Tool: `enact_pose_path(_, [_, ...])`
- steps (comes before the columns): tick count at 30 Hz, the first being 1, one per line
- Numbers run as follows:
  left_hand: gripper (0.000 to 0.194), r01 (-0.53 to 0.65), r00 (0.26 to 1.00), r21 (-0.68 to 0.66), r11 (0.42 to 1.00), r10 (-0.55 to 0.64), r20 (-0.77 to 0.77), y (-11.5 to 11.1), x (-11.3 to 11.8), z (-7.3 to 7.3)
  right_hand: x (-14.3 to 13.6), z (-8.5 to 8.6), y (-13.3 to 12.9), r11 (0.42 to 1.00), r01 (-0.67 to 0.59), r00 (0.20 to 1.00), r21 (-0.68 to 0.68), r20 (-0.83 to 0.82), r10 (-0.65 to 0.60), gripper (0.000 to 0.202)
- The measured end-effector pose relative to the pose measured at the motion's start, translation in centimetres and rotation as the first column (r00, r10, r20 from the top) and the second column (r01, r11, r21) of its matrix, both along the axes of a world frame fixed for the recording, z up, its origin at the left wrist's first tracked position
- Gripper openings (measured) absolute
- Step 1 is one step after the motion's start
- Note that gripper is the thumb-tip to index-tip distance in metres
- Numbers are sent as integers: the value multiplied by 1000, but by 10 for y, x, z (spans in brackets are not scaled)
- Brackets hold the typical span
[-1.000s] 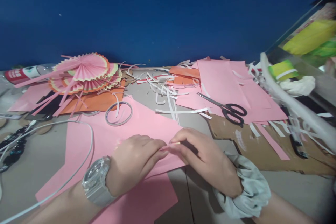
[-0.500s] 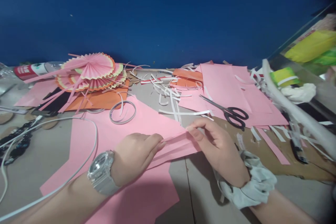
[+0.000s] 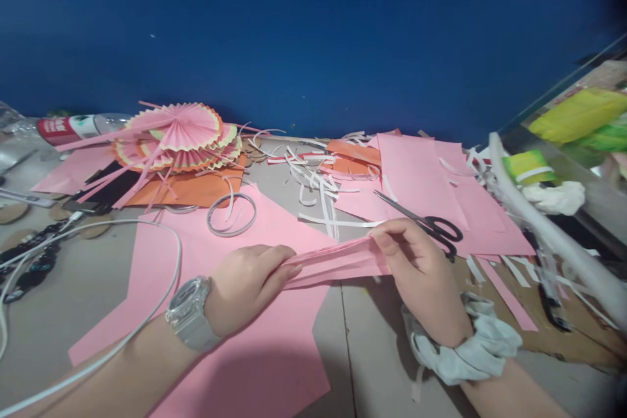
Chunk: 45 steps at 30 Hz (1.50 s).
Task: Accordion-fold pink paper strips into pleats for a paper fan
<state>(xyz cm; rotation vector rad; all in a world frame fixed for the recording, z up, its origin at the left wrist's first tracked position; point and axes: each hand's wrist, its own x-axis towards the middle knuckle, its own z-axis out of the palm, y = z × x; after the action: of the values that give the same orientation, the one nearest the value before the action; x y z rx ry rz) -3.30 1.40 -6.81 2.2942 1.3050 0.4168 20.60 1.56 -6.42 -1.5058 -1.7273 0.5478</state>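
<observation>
A strip of pink paper folded in pleats [image 3: 337, 260] is stretched between my two hands. My left hand [image 3: 249, 284], with a clear watch on its wrist, is closed on the strip's left end. At the right end, my right hand [image 3: 411, 261] pinches the pleats between thumb and fingers; a pale scrunchie is round that wrist. Below the strip lies a large sheet of pink paper [image 3: 255, 353], partly covered by my left arm. Black-handled scissors [image 3: 441, 228] lie just behind my right hand, which hides part of them.
Pleated paper rosettes [image 3: 176, 127] sit at the back left beside a plastic bottle [image 3: 68, 129]. A tape ring [image 3: 208, 219] rests on the pink sheet. White paper strips [image 3: 313, 176], stacked pink sheets [image 3: 421, 176] and a box cutter [image 3: 553, 307] lie at right. A white cable [image 3: 179, 261] crosses the left.
My right hand has moved right and slightly up, near the scissors. More of the pleated strip now shows between my hands, and its folds have spread a little.
</observation>
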Motion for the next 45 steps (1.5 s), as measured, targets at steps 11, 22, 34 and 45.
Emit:
enact_pose_path(11, [23, -68, 994, -36, 997, 70, 78, 1, 1, -2, -3, -1, -1, 999, 1, 1000, 33, 26, -2, 11])
enact_pose_path(22, [26, 18, 1000, 65, 998, -18, -10, -3, 7, -7, -21, 1, -14, 880, -378, 720, 287, 689, 85, 27])
enact_pose_path(34, [23, 74, 996, 65, 995, -77, 41, -5, 7, -3, -19, -2, -12, 865, -480, 718, 144, 632, 293, 18])
enact_pose_path(45, [19, 17, 992, -83, 996, -6, 128, 1, 4, -2, -16, -8, -9, 873, -444, 752, 203, 614, 239, 13])
